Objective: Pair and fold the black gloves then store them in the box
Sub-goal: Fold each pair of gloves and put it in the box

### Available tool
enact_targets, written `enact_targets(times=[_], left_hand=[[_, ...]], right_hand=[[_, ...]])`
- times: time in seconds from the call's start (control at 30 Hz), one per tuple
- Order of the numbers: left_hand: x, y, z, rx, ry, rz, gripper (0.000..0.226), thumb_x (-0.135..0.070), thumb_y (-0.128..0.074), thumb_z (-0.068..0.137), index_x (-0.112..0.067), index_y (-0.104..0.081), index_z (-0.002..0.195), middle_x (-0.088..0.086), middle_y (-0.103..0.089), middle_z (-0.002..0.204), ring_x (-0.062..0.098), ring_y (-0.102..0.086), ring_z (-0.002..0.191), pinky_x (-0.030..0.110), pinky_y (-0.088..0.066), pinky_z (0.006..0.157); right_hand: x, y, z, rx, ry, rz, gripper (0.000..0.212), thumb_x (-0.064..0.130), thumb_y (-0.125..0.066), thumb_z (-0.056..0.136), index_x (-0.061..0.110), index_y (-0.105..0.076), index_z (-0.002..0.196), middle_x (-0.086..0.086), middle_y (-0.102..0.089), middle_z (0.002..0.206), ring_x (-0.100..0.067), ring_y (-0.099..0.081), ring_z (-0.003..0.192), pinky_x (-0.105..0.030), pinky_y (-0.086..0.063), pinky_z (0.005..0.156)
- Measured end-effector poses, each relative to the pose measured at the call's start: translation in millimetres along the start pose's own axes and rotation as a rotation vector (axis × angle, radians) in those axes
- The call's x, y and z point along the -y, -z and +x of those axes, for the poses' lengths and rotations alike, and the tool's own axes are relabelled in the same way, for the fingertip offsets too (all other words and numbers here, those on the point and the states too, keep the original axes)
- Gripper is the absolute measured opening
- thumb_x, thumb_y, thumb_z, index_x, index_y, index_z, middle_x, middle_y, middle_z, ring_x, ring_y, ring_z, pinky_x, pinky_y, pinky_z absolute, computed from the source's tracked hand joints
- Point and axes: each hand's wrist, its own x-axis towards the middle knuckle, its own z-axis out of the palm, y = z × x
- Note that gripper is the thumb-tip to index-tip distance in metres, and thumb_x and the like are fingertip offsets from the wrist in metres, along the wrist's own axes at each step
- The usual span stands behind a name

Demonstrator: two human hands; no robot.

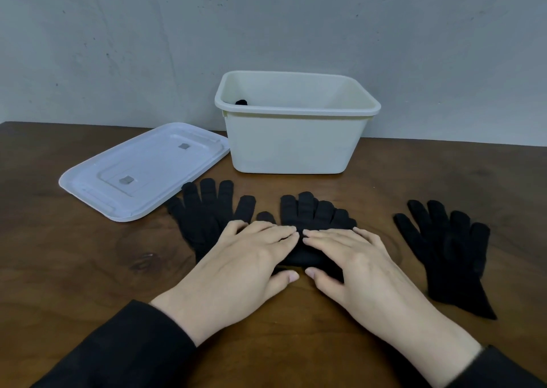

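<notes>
A black glove point(318, 214) lies in the middle of the wooden table, its cuff end bunched under both my hands. My left hand point(245, 257) and my right hand point(352, 262) press flat on it, fingertips almost touching, thumbs at its near edge. Another black glove point(207, 210) lies spread out just to the left, partly under my left hand. A third black glove point(447, 251) lies flat at the right, apart from my hands. The cream box point(296, 142) stands open behind them, with a bit of black fabric point(241, 102) showing inside at its left corner.
The box's white lid point(142, 168) lies upside down on the table point(74, 269) to the left of the box. A grey wall rises right behind the box. My dark sleeves reach in from the bottom corners.
</notes>
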Motion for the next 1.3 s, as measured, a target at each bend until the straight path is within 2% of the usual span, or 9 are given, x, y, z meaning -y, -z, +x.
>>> enact_targets(times=[0.1,0.27,0.47,0.57,0.7,0.83,1.03,1.17,1.3], left_hand=[[1,-3,1,-0.029,0.030,-0.013,0.063,-0.062,-0.025,0.093,-0.034,-0.034,0.149,-0.020,-0.037,0.152,0.003,-0.029,0.139,0.037,-0.019,0.116],[0,2,-1,-0.056,0.067,-0.138,0.044,-0.059,-0.038,0.096,-0.043,-0.050,0.134,-0.027,-0.054,0.131,-0.005,-0.038,0.123,0.032,-0.020,0.112],[0,5,-3,-0.072,0.199,-0.415,0.033,-0.059,-0.039,0.095,-0.048,-0.052,0.124,-0.020,-0.058,0.105,-0.016,-0.035,0.101,0.021,-0.027,0.096],[-1,1,2,-0.154,0.259,-0.492,0.039,-0.061,-0.045,0.090,-0.048,-0.053,0.126,-0.018,-0.063,0.097,0.002,-0.053,0.101,0.029,-0.042,0.099],[-2,-1,8,-0.185,0.287,-0.404,0.036,-0.046,-0.056,0.094,-0.042,-0.056,0.129,-0.017,-0.055,0.080,0.001,-0.053,0.088,0.030,-0.036,0.103],[1,-1,10,-0.167,0.289,-0.310,0.039,-0.044,-0.054,0.096,-0.043,-0.050,0.135,-0.020,-0.055,0.084,0.001,-0.050,0.094,0.024,-0.026,0.103],[3,0,5,-0.195,0.237,-0.169,0.039,-0.026,-0.051,0.099,-0.040,-0.050,0.135,-0.019,-0.050,0.107,0.005,-0.048,0.106,0.030,-0.031,0.099],[2,3,1,-0.185,0.077,-0.174,0.037,-0.034,-0.046,0.099,-0.037,-0.053,0.135,-0.021,-0.048,0.134,0.002,-0.041,0.121,0.030,-0.029,0.105],[-3,-6,4,-0.107,0.009,-0.121,0.053,-0.051,-0.045,0.097,-0.038,-0.038,0.147,-0.022,-0.031,0.153,0.001,-0.024,0.137,0.032,-0.018,0.114]], right_hand=[[1,1,-1,-0.022,0.004,0.000,0.045,0.049,-0.056,0.093,0.038,-0.054,0.136,0.024,-0.052,0.140,0.005,-0.037,0.134,-0.031,-0.013,0.119],[2,8,-4,-0.057,-0.017,0.122,0.029,0.049,-0.051,0.095,0.046,-0.058,0.122,0.030,-0.059,0.119,0.010,-0.041,0.120,-0.024,-0.020,0.115],[5,20,-4,-0.032,-0.167,0.484,0.013,0.045,-0.057,0.094,0.045,-0.062,0.106,0.022,-0.069,0.097,0.003,-0.064,0.087,-0.021,-0.053,0.078],[5,15,0,-0.105,-0.291,0.566,0.020,0.045,-0.063,0.090,0.046,-0.062,0.109,0.023,-0.072,0.097,0.007,-0.065,0.095,-0.022,-0.055,0.085],[1,4,4,-0.212,-0.390,0.444,0.028,0.049,-0.066,0.085,0.047,-0.060,0.112,0.020,-0.064,0.098,0.001,-0.056,0.105,-0.028,-0.050,0.091],[2,3,7,-0.266,-0.269,0.183,0.025,0.035,-0.069,0.086,0.041,-0.058,0.108,0.021,-0.052,0.097,0.003,-0.049,0.094,-0.036,-0.041,0.096],[1,4,5,-0.158,-0.099,0.064,0.031,0.015,-0.058,0.092,0.035,-0.072,0.111,0.019,-0.058,0.121,-0.006,-0.046,0.120,-0.036,-0.035,0.106],[-2,14,-1,-0.036,-0.011,0.062,0.038,0.031,-0.059,0.093,0.036,-0.060,0.131,0.027,-0.047,0.135,0.026,-0.016,0.122,-0.033,-0.025,0.116],[-4,13,0,-0.020,-0.002,0.006,0.039,0.044,-0.060,0.090,0.041,-0.056,0.129,0.030,-0.047,0.133,0.008,-0.035,0.128,-0.035,-0.026,0.116]])
